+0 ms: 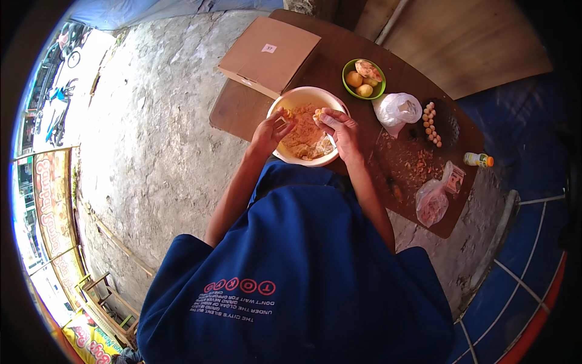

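Both hands are over a cream-white basin (pixel 332 103) holding an orange-pink crumbly mixture (pixel 300 130). My left hand (pixel 270 130), at the basin's left rim, has its fingers curled around a small yellowish piece (pixel 287 113). Above the right side, my right hand (pixel 341 127) pinches a small pale-yellow lump (pixel 317 114) between thumb and fingers. What the two pieces are is too small to tell. Some clear plastic (pixel 320 147) lies inside the basin at its near right. The basin's near edge is close against my blue shirt.
The brown table (pixel 233 112) bears a closed cardboard box (pixel 270 54), a green bowl (pixel 345 77) of yellow-orange fruit or vegetables, a white plastic bag (pixel 397 111), a string of small round items (pixel 430 124), reddish scraps (pixel 421 164), a clear bag (pixel 432 200) and a yellow-capped bottle (pixel 478 159).
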`<move>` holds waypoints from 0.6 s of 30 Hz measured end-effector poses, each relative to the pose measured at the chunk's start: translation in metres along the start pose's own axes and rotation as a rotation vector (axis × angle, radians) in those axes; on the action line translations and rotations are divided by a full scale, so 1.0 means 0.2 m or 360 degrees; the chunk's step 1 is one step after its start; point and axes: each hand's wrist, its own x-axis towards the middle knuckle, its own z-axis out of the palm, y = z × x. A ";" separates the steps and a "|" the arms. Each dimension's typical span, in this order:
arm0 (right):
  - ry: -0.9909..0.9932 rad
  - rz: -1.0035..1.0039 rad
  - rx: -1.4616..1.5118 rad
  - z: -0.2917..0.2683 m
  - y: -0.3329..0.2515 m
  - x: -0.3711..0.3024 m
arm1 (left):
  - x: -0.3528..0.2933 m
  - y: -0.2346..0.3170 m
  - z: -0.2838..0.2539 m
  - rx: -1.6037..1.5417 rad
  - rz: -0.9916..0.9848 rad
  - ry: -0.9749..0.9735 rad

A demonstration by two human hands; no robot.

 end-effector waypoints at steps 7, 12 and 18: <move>0.0004 0.0073 -0.0048 0.02 -0.05 -0.01 | -0.01 -0.03 0.06 0.0815 0.0095 0.0003; -0.0357 -0.0208 -0.0434 0.12 -0.03 -0.04 | 0.10 -0.11 0.18 -0.0340 -0.0534 -0.0490; 0.0129 -0.0752 -0.0808 0.14 -0.09 -0.02 | 0.16 -0.13 0.20 -0.0652 -0.0529 -0.0672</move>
